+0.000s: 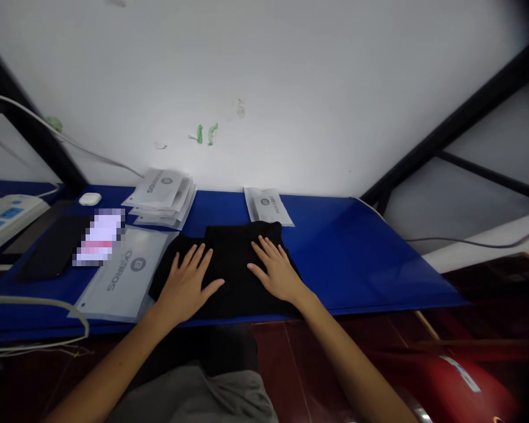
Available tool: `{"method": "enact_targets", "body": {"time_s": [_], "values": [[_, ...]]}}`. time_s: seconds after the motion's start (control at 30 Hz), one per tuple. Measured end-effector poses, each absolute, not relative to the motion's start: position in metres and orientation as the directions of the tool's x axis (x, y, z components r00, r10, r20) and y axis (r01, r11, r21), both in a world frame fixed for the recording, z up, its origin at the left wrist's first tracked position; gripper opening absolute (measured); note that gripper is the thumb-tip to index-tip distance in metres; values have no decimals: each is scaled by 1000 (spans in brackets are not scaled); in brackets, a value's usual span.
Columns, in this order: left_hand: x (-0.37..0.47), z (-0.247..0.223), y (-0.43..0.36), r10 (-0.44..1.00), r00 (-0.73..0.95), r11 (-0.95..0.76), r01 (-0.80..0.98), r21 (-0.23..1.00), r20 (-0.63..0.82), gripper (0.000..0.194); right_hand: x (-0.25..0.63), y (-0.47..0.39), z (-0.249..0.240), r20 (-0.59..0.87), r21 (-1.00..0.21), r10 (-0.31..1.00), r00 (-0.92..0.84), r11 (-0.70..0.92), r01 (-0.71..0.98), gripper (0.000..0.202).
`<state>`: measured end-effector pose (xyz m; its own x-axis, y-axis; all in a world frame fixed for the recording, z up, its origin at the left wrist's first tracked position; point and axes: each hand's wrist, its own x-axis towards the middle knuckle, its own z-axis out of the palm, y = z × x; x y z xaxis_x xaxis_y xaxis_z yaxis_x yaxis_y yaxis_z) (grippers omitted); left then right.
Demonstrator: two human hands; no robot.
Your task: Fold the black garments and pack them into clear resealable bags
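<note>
A black cloth garment (235, 267) lies spread on the blue tabletop in front of me; its exact kind I cannot tell. My left hand (186, 288) rests flat on its left side, fingers spread. On the right side, my right hand (275, 270) also lies flat with fingers apart. Neither hand grips anything. Just left of the garment is a large translucent printed plastic bag (123, 276), its right edge close to the cloth. Behind the garment a smaller printed bag (268, 207) lies near the wall.
A stack of printed bags (158, 191) stands at the back left. Left of it are a white earphone case (90, 199), a dark phone-like device with a pixelated screen (99, 238) and a power strip (11, 217). The blue table (357, 258) extends right. Below right is a red object (462, 388).
</note>
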<state>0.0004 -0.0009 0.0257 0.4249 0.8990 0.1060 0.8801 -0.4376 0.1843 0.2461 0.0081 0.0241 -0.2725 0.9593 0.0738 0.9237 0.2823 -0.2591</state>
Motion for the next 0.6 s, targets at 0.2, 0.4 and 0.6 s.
{"method": "enact_targets", "body": {"time_s": [0.2,0.4,0.6], "values": [[-4,17,-3,905,410,-425,886,185,115,66,242,-6,23,85,-280,956,-281,294,914,59],[-3,18,-3,923,370,-385,901,202,110,61,244,-1,17,100,-270,946,-309,325,906,59],[-4,15,4,938,331,-345,920,186,105,63,247,9,13,97,-243,937,-335,349,905,61]]}}
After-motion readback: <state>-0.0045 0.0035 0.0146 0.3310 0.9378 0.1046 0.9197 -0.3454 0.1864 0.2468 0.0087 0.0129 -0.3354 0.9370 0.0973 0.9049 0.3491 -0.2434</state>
